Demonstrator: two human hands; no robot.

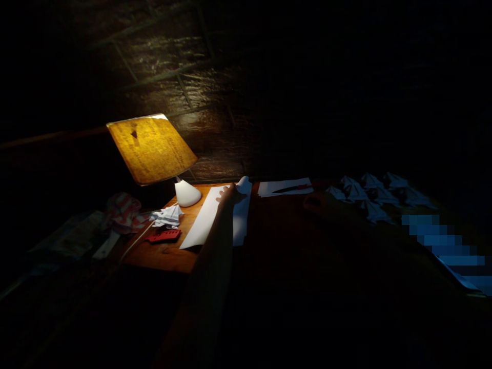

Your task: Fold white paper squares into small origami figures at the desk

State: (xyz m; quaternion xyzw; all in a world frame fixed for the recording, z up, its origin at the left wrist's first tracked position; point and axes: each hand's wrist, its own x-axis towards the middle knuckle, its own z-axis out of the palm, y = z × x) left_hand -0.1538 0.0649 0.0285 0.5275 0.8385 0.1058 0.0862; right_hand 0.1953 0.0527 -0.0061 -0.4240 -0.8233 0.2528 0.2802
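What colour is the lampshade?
The lampshade glows amber-yellow with faint darker markings, as the head view shows.

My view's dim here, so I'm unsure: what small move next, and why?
Probably press the curled far end of the white paper flat with the left hand: the fingers are already on it, and the end lifts off the wooden table.

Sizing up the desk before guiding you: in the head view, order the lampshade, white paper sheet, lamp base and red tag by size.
1. Lampshade and white paper sheet: about equal, unsure which is larger.
2. Lamp base and red tag: look alike, not ranked.
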